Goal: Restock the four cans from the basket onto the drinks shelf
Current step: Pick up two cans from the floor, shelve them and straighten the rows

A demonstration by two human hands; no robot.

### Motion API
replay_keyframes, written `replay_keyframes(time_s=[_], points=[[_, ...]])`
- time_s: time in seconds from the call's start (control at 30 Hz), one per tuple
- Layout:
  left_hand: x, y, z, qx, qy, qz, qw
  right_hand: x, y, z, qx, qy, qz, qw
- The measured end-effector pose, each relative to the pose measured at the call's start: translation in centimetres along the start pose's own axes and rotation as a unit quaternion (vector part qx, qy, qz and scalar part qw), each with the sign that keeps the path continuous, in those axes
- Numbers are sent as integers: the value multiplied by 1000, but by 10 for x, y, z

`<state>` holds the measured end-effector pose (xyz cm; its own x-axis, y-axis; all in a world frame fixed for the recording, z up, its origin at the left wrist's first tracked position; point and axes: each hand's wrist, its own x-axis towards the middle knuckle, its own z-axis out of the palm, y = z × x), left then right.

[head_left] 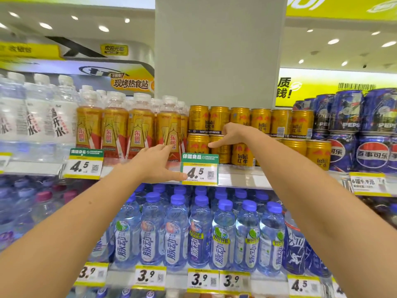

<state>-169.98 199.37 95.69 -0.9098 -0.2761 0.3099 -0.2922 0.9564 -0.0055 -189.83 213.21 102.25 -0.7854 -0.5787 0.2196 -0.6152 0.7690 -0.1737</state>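
While both arms reach up to the drinks shelf, the scene reads from the far left as white-labelled water bottles, then a row of gold-labelled bottles standing upright at the shelf front. Next comes the left hand, spread flat and released, gripping nothing; its thumb lies along the shelf edge and touches the price tag, and its fingers rest near the foot of the nearest gold-labelled bottle, probably to steady the person or mark the boundary of the can section. Just right of it, the gold cans are stacked in two tiers, labels mostly facing out. The right hand is draped over the top of a can in the lower tier, fingers curled down around it and forefinger pointing left; whether it is truly gripping or only nudging the can into line, I cannot tell. Judging by this, a can is being settled into the front row so it sits flush with its neighbours. Farther right stand blue cola cans. No basket is in view, so how many cans are left cannot be judged.
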Motion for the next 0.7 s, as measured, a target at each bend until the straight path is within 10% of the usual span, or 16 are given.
replay_keyframes(time_s=[0.37, 0.7], points=[[-5, 16, 4, -29, 42, 6, 999, -1, 11, -14, -5, -93, -64, 994], [0, 22, 8, -37, 58, -5, 998, 10, 9, -7, 7, -10, -85, 996]])
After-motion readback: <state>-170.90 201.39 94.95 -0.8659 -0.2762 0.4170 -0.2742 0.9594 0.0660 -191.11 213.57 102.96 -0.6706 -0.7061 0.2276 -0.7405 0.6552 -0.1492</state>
